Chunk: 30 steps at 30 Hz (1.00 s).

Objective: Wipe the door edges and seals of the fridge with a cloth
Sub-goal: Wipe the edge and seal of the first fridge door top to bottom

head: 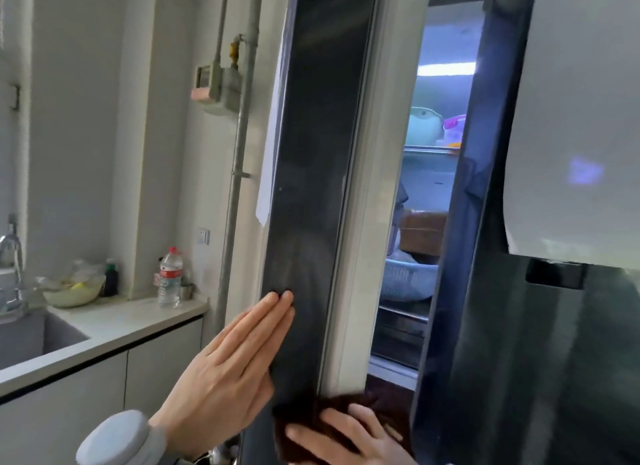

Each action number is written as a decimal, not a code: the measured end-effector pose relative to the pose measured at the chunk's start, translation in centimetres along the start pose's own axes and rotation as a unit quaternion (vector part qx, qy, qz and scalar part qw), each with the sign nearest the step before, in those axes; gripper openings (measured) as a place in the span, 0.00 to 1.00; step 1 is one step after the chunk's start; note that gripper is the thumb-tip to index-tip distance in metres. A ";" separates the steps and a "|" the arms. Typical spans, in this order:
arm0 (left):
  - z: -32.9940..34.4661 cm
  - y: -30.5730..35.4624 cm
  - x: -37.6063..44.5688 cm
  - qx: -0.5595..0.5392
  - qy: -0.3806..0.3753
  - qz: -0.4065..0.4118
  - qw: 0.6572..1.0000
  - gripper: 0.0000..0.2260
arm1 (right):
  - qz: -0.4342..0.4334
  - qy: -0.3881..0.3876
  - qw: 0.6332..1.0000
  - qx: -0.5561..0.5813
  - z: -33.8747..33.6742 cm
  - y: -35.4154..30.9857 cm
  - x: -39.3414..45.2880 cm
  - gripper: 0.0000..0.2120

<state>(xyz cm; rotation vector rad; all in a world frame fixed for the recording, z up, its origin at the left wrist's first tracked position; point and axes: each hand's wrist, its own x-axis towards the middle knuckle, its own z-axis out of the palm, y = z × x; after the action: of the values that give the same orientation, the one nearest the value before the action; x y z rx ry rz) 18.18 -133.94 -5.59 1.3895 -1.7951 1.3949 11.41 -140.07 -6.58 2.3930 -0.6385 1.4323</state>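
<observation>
White countertop [114,321] — water bottle [170,277], covered bowl [73,288], dark bottle [111,278]

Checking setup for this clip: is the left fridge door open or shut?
Open. The left door stands edge-on, left hand flat against it, and lit shelves show through the gap beside it.
</observation>
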 end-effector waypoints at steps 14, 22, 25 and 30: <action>0.9 0.0 0.5 -0.030 0.047 -0.005 0.998 0.26 | -0.203 0.107 0.971 -0.067 -11.0 10.3 4.8 0.19; -0.4 -0.4 0.5 -0.012 0.009 0.006 1.000 0.25 | -0.279 -0.006 0.957 -0.079 -8.8 10.4 -2.8 0.14; -1.3 -0.6 1.3 -0.016 0.017 0.001 1.000 0.26 | -0.312 -0.028 0.946 -0.081 -10.6 10.6 -0.9 0.14; -2.9 -1.0 6.3 0.000 0.068 -0.025 0.997 0.24 | -0.178 0.088 0.980 -0.024 -15.3 10.7 8.4 0.22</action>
<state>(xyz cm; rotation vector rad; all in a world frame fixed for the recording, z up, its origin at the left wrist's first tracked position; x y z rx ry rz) 16.14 -133.91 1.08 1.2971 -1.6618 1.4281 -2.16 -144.31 8.17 2.1727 -0.1849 1.4265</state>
